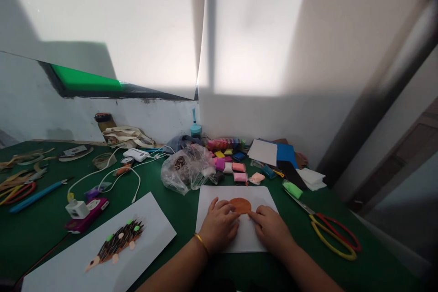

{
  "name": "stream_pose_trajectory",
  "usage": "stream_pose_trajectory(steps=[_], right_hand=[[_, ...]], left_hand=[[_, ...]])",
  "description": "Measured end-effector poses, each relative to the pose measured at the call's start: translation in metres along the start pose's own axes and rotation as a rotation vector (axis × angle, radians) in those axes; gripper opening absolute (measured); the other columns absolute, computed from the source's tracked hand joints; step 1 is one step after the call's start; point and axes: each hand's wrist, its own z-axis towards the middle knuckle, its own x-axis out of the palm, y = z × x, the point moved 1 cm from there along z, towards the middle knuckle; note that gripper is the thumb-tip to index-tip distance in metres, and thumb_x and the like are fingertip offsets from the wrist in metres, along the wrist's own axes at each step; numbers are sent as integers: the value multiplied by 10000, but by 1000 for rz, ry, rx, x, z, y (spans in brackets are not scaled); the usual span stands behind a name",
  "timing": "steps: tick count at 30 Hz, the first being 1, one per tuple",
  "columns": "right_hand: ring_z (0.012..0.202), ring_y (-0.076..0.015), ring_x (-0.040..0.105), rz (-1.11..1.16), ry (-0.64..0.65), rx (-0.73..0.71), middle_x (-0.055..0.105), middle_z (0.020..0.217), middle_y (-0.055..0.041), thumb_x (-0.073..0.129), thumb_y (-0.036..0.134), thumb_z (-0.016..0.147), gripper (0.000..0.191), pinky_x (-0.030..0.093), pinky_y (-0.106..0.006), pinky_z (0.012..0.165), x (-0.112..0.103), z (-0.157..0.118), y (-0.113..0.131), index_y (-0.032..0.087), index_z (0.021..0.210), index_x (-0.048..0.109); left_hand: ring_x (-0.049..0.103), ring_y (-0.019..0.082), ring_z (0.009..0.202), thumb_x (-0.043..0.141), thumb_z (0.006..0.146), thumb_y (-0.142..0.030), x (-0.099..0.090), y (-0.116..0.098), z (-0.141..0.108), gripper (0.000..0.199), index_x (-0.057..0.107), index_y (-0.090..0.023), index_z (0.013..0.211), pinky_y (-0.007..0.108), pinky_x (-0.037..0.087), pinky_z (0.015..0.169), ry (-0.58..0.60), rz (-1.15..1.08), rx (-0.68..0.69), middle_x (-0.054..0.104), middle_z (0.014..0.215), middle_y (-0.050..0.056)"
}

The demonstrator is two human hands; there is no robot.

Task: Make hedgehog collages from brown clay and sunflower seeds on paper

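A flat orange-brown oval, apparently of modelling clay, lies on a white sheet in front of me. My left hand rests on the sheet with its fingers apart, the fingertips at the oval's lower left edge. My right hand is at the lower right edge, its index finger stretched out and pressing down beside a tiny pale bit. The other right fingers are partly curled. On another sheet at left lies a finished-looking hedgehog picture with dark spines, green and pale dots and a pale snout.
Behind the sheet lie a clear plastic bag of dark spiky pieces and several coloured clay packs. Scissors with red and yellow handles and a green pack are at right. A charger with white cable sits at left.
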Motion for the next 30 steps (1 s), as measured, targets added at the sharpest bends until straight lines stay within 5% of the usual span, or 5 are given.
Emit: stream_pose_trajectory(steps=[4, 9, 13, 23, 30], right_hand=[[1020, -208, 505, -5, -15, 29, 588, 1086, -77, 417, 153, 787, 460, 372, -318, 907, 4, 2, -3, 226, 1224, 544], [1362, -218, 170, 29, 109, -39, 245, 1483, -31, 354, 366, 871, 574, 177, -381, 1097, 11, 13, -4, 197, 1412, 262], [1358, -214, 207, 88, 263, -77, 275, 1471, -8, 314, 471, 889, 554, 125, -445, 1104, 9, 24, -3, 265, 1402, 274], [1346, -206, 249, 214, 230, -128, 352, 1435, -5, 305, 489, 901, 493, 130, -456, 1109, 14, 37, -15, 296, 1348, 381], [1336, -212, 271, 434, 49, 32, 311, 1455, -30, 300, 521, 892, 539, 240, -391, 1101, 14, 35, -26, 234, 1331, 425]], left_hand=[[349, 255, 1260, 542, 801, -353, 9, 7, 0, 400, 528, -282, 1194, 527, 76, 1090, 43, 18, -10, 510, 1296, 42], [259, 251, 1329, 420, 841, -510, 21, 15, 1, 564, 372, -249, 1338, 537, 46, 1091, 158, 29, 46, 373, 1416, 73], [261, 251, 1328, 410, 839, -520, 22, 16, 1, 595, 326, -254, 1365, 531, 51, 1095, 175, 34, 41, 366, 1421, 69], [292, 272, 1304, 550, 768, -464, 19, 12, 4, 685, 297, -265, 1372, 542, 91, 1081, 187, -108, -26, 348, 1424, 86], [509, 249, 1066, 397, 863, -257, -33, 67, 39, 276, 635, -182, 982, 394, 356, 954, -162, -4, -330, 603, 1067, 135]])
